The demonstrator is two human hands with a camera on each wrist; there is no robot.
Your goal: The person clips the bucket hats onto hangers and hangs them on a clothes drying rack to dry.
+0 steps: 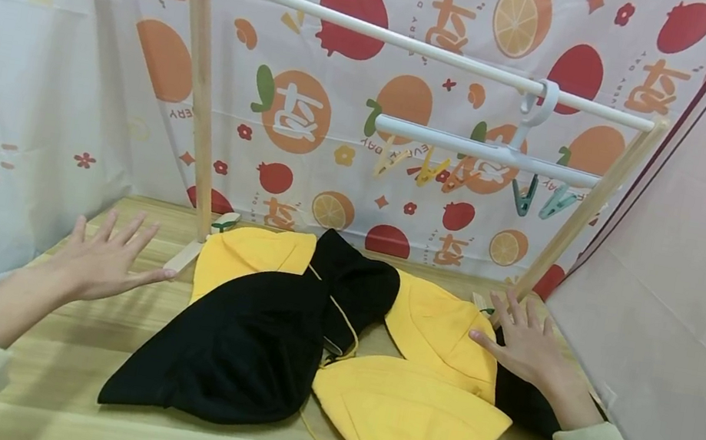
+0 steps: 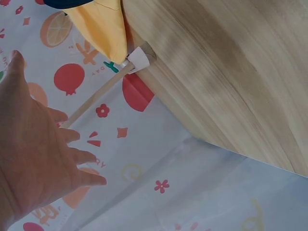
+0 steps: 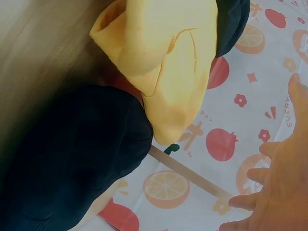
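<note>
My right hand (image 1: 525,342) lies flat, fingers spread, on the yellow hat (image 1: 447,329), which hides part of the black hat (image 1: 525,404) under my wrist. My left hand (image 1: 101,260) hovers splayed over the counter (image 1: 54,372), left of the pile; whether it touches, I cannot tell.

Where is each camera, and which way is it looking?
Head: on the person's head, looking forward and down at the yellow and black hats, the rack, both forearms, left hand and right hand.
Left wrist: on the left wrist, looking past the spread left hand at the table.
Right wrist: on the right wrist, looking past the fingers at the hats.
All three views show a yellow hat.
</note>
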